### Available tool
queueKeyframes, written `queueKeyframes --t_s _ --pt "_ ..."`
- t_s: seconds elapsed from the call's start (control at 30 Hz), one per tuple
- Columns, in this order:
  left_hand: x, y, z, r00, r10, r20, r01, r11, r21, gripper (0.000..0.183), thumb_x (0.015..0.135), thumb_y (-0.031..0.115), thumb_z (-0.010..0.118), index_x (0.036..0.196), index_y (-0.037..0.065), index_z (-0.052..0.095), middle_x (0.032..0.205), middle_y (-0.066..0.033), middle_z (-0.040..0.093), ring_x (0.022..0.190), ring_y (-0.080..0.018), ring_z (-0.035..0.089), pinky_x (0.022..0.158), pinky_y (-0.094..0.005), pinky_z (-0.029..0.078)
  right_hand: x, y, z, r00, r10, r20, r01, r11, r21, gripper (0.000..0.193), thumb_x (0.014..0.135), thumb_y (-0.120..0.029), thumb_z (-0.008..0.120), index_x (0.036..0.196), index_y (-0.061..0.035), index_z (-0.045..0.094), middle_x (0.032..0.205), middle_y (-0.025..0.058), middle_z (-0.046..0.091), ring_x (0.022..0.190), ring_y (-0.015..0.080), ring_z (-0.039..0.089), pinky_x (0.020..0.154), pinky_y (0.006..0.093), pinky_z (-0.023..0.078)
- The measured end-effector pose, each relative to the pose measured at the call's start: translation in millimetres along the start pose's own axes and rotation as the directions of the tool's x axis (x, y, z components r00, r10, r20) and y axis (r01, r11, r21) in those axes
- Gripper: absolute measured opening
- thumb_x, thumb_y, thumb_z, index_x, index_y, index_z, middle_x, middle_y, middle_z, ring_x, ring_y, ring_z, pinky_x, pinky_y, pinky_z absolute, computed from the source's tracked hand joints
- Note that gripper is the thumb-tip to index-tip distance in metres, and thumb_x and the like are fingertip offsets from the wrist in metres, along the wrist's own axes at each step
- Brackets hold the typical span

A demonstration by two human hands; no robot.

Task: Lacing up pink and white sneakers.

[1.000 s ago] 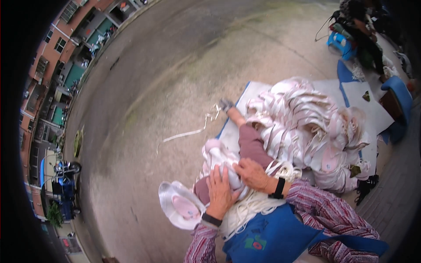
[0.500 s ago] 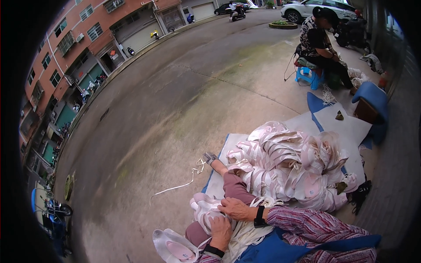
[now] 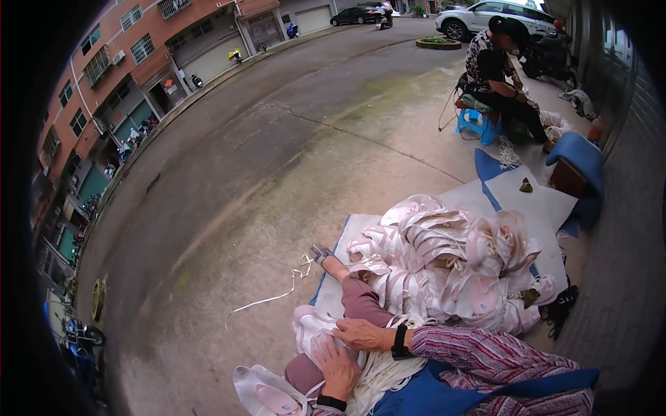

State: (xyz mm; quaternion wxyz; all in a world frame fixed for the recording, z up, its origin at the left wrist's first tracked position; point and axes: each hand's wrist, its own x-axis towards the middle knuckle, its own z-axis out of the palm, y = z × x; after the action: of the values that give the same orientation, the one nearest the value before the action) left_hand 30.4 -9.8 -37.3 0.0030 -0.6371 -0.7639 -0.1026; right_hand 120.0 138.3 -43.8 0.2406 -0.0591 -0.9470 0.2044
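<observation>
Nearest to us, on this side of the shoe heap (image 3: 433, 281), we had a blue apron (image 3: 423, 390) and a tangle of pale laces (image 3: 380, 378) across our lap. Left of the heap, at its near end, we had a white-and-pink shoe (image 3: 309, 324) up against our leg (image 3: 365, 302). Our left hand (image 3: 336, 367) lay over it, fingers bent along its side; its thumb was hidden, so we could not tell how firmly it gripped. Our right hand (image 3: 364, 335), between that shoe and the heap, had its fingers curled, the tips touching the shoe's upper edge; we could not tell whether they pinched anything. Nearer than the heap and well to its left, we saw a loose shoe (image 3: 260, 394) with its pink lining showing.

Our grey-covered foot (image 3: 320, 254) stretched out just left of the heap, and beyond the foot a stray lace (image 3: 262, 301) trailed over the ground. Under the heap we had a pale sheet (image 3: 331, 290) with blue edging. Past the heap, to its right, we saw a blue-covered seat (image 3: 581, 159); farther beyond it, a person (image 3: 491, 76) sat bent over on a blue stool (image 3: 476, 125), and farthest, a white car (image 3: 489, 17) stood.
</observation>
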Motion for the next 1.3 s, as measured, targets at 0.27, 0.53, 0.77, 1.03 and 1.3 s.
queueKeyframes --t_s 0.27,0.53,0.77,1.03,1.3 --pt "-7.8 16.2 -15.8 0.992 -0.088 0.094 0.1 0.986 -0.134 0.052 0.076 0.025 0.062 0.115 -0.006 0.05 0.143 -0.0301 0.031 0.133 -0.0502 0.026 0.105 -0.0655 0.018 -1.8 -2.3 -2.7 0.989 0.1 0.11 -0.112 0.988 0.11 0.042 0.08 -0.022 0.063 0.116 -0.0039 0.051 0.093 0.0158 0.051 0.085 0.0325 0.058 0.07 0.0388 0.05" --pt "-11.6 25.2 -24.4 0.972 -0.181 0.148 0.214 0.945 -0.249 0.078 0.074 0.016 0.068 0.137 -0.008 0.029 0.147 -0.0352 0.013 0.137 -0.0542 0.012 0.108 -0.0606 0.02 -13.0 2.0 -20.3 0.929 0.264 0.259 -0.328 0.912 0.248 0.055 0.082 -0.007 0.062 0.133 -0.0117 0.042 0.097 0.0207 0.047 0.082 0.0421 0.059 0.07 0.0474 0.05" --pt "-25.9 28.4 -3.9 0.963 -0.201 0.18 0.229 0.962 -0.149 0.074 0.074 0.008 0.061 0.136 -0.012 0.027 0.146 -0.0363 0.014 0.137 -0.0536 0.014 0.109 -0.0589 0.019 -20.3 -0.8 -10.8 0.908 0.249 0.336 -0.349 0.895 0.279 0.05 0.082 -0.006 0.059 0.129 -0.0078 0.045 0.093 0.021 0.048 0.081 0.0414 0.058 0.069 0.0455 0.049" --pt "-7.9 25.9 -28.8 0.971 -0.146 0.189 0.183 0.963 -0.199 0.081 0.073 0.017 0.07 0.14 -0.003 0.029 0.149 -0.0254 0.02 0.138 -0.0495 0.016 0.107 -0.0635 0.018 -19.1 -3.1 -11.3 0.936 0.258 0.24 -0.33 0.883 0.335 0.044 0.078 -0.001 0.054 0.122 0.0001 0.047 0.09 0.0233 0.049 0.078 0.043 0.057 0.069 0.0476 0.047" --pt "-14.7 28.5 -13.2 0.995 -0.096 0.042 0.095 0.995 0.015 0.056 0.08 0.007 0.052 0.134 -0.002 0.043 0.146 -0.0214 0.031 0.138 -0.0432 0.022 0.107 -0.0658 0.012 -8.9 -18.5 -18.8 0.937 0.238 0.254 -0.306 0.911 0.278 0.045 0.078 -0.001 0.055 0.122 0.0004 0.046 0.091 0.0214 0.049 0.078 0.0421 0.058 0.068 0.0464 0.05"
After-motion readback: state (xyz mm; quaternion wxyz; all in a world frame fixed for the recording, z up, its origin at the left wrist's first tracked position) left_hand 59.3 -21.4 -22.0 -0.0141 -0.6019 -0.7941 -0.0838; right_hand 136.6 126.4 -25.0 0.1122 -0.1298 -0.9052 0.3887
